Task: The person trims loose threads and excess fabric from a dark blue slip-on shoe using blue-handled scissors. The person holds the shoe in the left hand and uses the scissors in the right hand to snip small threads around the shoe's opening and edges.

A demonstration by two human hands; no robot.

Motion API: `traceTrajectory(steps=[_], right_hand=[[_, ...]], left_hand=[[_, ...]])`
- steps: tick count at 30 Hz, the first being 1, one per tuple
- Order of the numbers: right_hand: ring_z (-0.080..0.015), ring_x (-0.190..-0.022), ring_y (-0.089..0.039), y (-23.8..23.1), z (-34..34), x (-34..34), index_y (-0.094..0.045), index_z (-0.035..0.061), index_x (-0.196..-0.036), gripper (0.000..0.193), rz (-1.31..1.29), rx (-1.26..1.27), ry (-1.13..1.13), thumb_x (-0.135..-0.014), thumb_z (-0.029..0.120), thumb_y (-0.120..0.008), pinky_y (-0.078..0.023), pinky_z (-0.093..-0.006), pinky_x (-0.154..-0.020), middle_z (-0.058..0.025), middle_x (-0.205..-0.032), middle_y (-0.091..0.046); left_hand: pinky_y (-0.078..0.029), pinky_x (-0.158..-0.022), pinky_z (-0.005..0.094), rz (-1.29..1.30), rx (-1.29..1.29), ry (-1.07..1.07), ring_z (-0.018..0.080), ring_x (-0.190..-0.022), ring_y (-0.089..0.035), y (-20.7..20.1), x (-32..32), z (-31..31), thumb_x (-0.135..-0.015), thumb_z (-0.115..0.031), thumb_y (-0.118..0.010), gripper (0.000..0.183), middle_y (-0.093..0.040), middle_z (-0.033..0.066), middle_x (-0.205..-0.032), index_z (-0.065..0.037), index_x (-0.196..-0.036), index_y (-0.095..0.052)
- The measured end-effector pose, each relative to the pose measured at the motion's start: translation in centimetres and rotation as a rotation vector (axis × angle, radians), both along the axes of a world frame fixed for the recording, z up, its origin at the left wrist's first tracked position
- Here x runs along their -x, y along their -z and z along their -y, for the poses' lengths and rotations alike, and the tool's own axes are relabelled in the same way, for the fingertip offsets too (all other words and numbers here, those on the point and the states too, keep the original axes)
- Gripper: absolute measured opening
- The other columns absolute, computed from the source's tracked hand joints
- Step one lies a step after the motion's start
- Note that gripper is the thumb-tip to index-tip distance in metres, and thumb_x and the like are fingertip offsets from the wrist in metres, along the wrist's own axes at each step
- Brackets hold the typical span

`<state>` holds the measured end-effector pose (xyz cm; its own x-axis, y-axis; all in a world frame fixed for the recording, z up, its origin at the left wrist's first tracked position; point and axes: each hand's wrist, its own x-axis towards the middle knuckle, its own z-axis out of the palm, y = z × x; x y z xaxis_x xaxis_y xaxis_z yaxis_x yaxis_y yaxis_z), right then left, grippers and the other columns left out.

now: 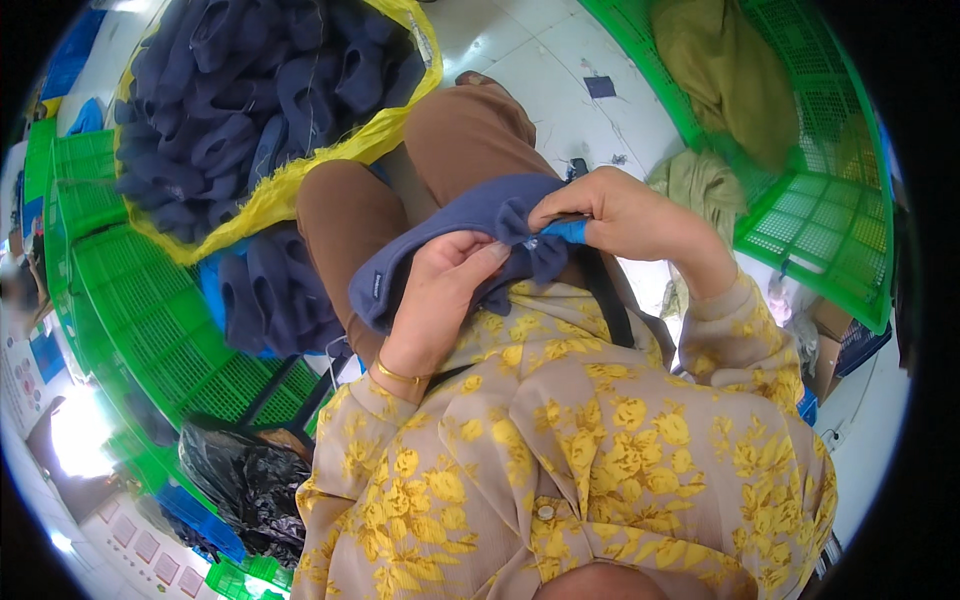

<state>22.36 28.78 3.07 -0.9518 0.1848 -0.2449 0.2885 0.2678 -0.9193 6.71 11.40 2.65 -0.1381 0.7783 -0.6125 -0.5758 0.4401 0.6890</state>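
A navy fabric piece (440, 235), soft and folded with a small dark label near its left end, lies across my lap. My left hand (440, 285) is closed on its gathered edge, thumb against fingers. Opposite it, my right hand (630, 215) is closed, fingertips at the same bunched edge. A small blue-handled tool (566, 231) shows under its fingers, its tip close to the cloth; its exact kind is partly hidden. Both hands nearly meet over the bunched part.
A big yellow sack (330, 165) full of similar navy pieces stands ahead on the left. More navy pieces (275, 290) lie beside my left knee. Green plastic crates (180, 330) line the left; another green crate (820, 220) holding olive cloth (725, 75) stands right. A black plastic bag (245, 485) sits lower left.
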Motion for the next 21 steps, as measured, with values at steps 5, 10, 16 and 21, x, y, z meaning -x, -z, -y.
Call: traceTrajectory(steps=[5, 10, 16, 21], right_hand=[[-0.0158, -0.089, -0.063, -0.1, -1.0, 0.4, -0.066, -0.0018, -0.106, 0.037, 0.042, 0.170, -0.063, -0.075, -0.011, -0.048, -0.047, -0.0281, -0.085, -0.0100, -0.094, -0.070], [-0.0154, -0.089, -0.062, 0.6, -1.4, 0.5, -0.065, -0.0023, -0.106, 0.038, 0.058, 0.245, -0.068, -0.074, -0.012, -0.047, -0.046, -0.0273, -0.086, -0.0102, -0.093, -0.069], [-0.0280, -0.086, -0.064, 0.3, -0.5, 0.8, -0.063, -0.0014, -0.105, 0.028, 0.019, -0.012, -0.059, -0.079, -0.002, -0.052, -0.049, -0.0336, -0.080, -0.0171, -0.092, -0.067], [-0.0374, -0.077, -0.064, -0.7, 1.6, 1.3, -0.062, 0.0021, -0.096, 0.024, 0.056, -0.270, 0.116, -0.085, 0.023, -0.065, -0.050, -0.0432, -0.067, -0.0180, -0.084, -0.067]], left_hand=[[-0.042, -0.066, 0.0180, 0.058, -0.036, 0.002, 0.0040, -0.071, -0.053, 0.0, 0.0, -0.3, -0.094, -0.011, -0.060, 0.013, -0.062, -0.0019, -0.082, 0.000, -0.094, -0.065], [-0.044, -0.070, 0.0195, 0.126, -0.030, 0.011, 0.0051, -0.073, -0.054, -0.1, 0.0, -0.4, -0.094, -0.011, -0.058, 0.014, -0.063, -0.0014, -0.083, 0.001, -0.095, -0.066], [-0.050, -0.079, 0.0223, 0.149, -0.021, -0.024, 0.0081, -0.081, -0.062, 0.8, 0.0, -0.5, -0.096, -0.010, -0.057, 0.017, -0.069, 0.0038, -0.093, 0.003, -0.102, -0.066], [-0.051, -0.081, 0.0234, 0.128, -0.046, -0.014, 0.0097, -0.083, -0.063, 1.8, 0.2, 0.0, -0.096, -0.009, -0.058, 0.018, -0.070, 0.0054, -0.096, 0.005, -0.105, -0.065]])
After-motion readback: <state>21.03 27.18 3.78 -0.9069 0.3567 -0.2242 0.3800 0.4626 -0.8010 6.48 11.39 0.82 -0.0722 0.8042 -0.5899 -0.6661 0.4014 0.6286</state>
